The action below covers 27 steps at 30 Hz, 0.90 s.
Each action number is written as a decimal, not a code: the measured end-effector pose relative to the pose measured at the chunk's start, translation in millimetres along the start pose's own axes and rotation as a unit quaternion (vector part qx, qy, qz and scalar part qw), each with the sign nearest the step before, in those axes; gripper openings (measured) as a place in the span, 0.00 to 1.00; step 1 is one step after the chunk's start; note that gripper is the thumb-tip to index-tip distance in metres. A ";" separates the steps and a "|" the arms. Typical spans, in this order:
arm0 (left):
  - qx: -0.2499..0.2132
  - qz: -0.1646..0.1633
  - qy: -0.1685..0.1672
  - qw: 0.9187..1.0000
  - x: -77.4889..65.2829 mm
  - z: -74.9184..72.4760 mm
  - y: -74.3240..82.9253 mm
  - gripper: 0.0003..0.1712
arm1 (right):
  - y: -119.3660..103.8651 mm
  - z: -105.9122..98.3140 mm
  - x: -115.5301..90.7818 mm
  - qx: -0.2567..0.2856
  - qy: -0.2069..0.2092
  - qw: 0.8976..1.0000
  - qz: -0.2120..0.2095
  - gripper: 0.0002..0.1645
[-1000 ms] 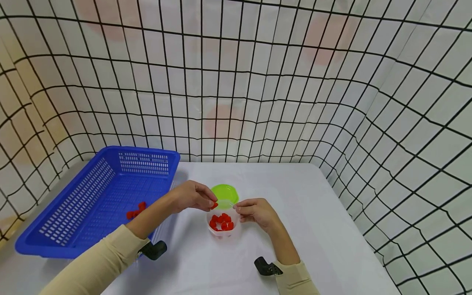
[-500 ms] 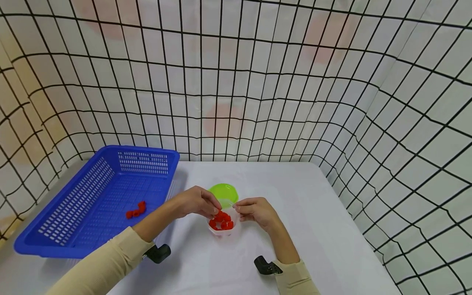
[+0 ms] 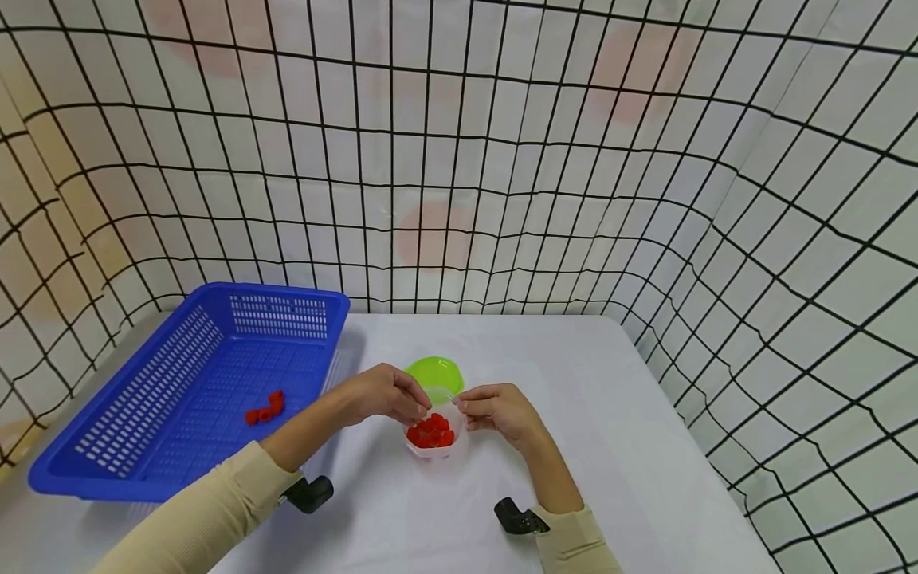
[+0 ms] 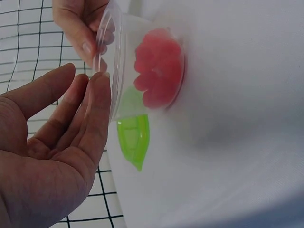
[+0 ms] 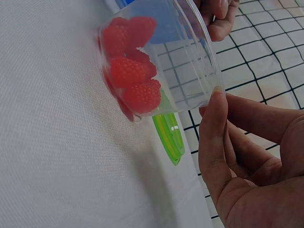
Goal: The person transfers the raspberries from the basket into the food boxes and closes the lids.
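Observation:
A clear plastic tub [image 4: 129,61] stands on the white table with several red raspberries [image 3: 432,432] piled inside. My right hand [image 3: 500,413] pinches the tub's rim on the right side, between thumb and fingertips. Over the left side of the opening is my left hand [image 3: 389,394]. In the left wrist view its thumb is apart from the fingers, nothing shows between them, and the fingertips are at the rim. Behind the tub lies a bright green lid [image 3: 437,372], partly hidden by the tub in both wrist views.
A blue perforated basket [image 3: 237,359] sits at the left, with several more raspberries [image 3: 265,414] on its floor. Black netting [image 3: 502,167] over white sheeting encloses the back and sides of the table [image 3: 574,446].
My left hand moved right and slightly down to the tub and let go of the raspberry it held, which now lies among the others. The right hand stayed on the rim.

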<state>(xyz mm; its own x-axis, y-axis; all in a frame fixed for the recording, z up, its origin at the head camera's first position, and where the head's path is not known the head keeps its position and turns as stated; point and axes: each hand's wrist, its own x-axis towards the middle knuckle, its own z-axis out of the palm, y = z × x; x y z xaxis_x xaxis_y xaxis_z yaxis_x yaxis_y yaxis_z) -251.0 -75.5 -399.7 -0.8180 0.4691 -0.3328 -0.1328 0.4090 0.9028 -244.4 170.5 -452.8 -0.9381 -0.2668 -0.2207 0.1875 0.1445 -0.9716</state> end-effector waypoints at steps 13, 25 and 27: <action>0.004 -0.018 0.014 1.000 -4.9 -4.6 4.9 0.11 | 1.1 0.2 2.6 0.001 0.010 1.000 0.006 0.16; -0.023 0.011 0.058 0.998 -22.5 -42.1 12.8 0.15 | 0.9 2.0 1.4 0.003 0.012 1.000 0.005 0.15; -0.023 0.015 0.067 0.997 -27.3 -50.8 14.5 0.15 | 0.7 2.2 1.1 0.003 0.012 1.000 0.005 0.15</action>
<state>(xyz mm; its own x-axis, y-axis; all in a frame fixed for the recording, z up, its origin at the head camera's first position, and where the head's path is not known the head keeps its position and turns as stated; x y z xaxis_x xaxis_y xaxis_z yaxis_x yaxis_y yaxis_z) -259.0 -122.2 -363.6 -0.8890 0.3703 -0.2694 -0.1307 0.3587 0.9243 -244.6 168.2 -453.9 -0.9431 -0.2419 -0.2281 0.1984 0.1410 -0.9699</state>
